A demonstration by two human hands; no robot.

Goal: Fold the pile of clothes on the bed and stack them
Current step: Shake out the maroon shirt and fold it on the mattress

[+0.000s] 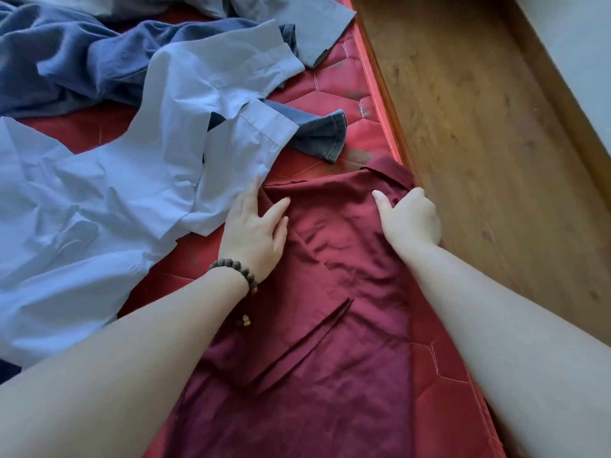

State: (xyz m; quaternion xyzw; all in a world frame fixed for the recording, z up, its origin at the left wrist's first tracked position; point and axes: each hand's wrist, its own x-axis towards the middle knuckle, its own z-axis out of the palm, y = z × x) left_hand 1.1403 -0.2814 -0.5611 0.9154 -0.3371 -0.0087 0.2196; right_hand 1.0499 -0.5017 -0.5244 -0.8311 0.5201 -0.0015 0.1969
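Observation:
A dark maroon shirt (334, 292) lies spread lengthwise on the red quilted bed (330, 94), its collar at the far end near the bed's right edge. My left hand (254, 233), with a bead bracelet on the wrist, grips the shirt's left shoulder, thumb on top and fingers tucked under a fold. My right hand (410, 219) grips the right shoulder by the collar, fingers curled round the cloth edge and thumb pressed on top. A crumpled light blue shirt (132, 180) lies to the left, touching my left hand.
Dark blue garments (66, 61) are heaped at the far left, with a denim cuff (327, 133) sticking out beyond the maroon collar. A grey-blue garment (307, 24) lies at the far edge. A wooden floor (479, 127) runs along the bed's right side.

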